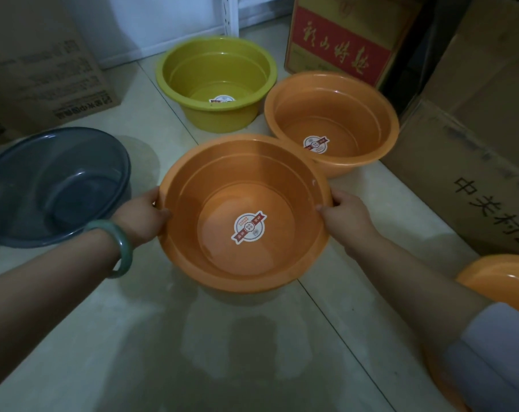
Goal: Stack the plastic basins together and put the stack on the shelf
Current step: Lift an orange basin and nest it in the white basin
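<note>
An orange basin (246, 171) with a round sticker inside is held above the tiled floor. My left hand (142, 217) grips its left rim and my right hand (346, 214) grips its right rim. Behind it on the floor stand a second orange basin (332, 93) and a yellow-green basin (216, 55), both with stickers. A dark grey-blue basin (53, 185) sits on the floor to the left. Part of another orange basin (502, 275) shows at the lower right, partly hidden by my right sleeve.
Cardboard boxes line the right side (472, 144) and the back left (41, 60). A red-and-yellow carton (344, 43) stands at the back. A white perforated shelf post (230, 13) rises at the back centre. Pale tiled floor (222, 352) lies open below the held basin.
</note>
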